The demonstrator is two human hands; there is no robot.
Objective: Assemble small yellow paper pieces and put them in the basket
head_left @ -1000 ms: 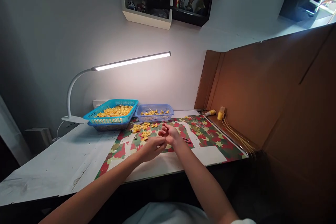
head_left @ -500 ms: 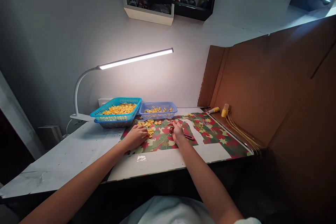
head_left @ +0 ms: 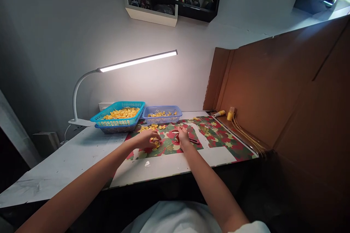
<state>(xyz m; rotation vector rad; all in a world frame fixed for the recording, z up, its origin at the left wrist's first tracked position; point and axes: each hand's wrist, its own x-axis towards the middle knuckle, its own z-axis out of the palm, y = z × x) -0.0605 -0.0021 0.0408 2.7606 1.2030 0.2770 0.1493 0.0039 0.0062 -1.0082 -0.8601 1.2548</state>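
My left hand (head_left: 147,139) curls its fingers around a small yellow flower-like piece (head_left: 155,145) just above the patterned mat (head_left: 169,147). My right hand (head_left: 182,136) is closed in a pinch at the middle of the mat. From its fingers a thin wire (head_left: 170,145) slants down to the left; its upper end is hidden in the grip. Beside that hand lies a tool with a red handle (head_left: 194,141). Several more yellow flower-like pieces (head_left: 153,126) are spread out behind my left hand.
A turquoise basket (head_left: 117,103) heaped with yellow pieces stands stacked on a blue one at the back left. Next to it, a lilac basket (head_left: 161,120) holds more. A lit desk lamp (head_left: 139,60) arches overhead. Cardboard (head_left: 262,91) walls the right side, near long yellow wires (head_left: 246,133).
My left hand has lifted slightly and shifted right, with the yellow piece now in its fingers. My right hand stays nearly in place. The whole view has shifted a little.
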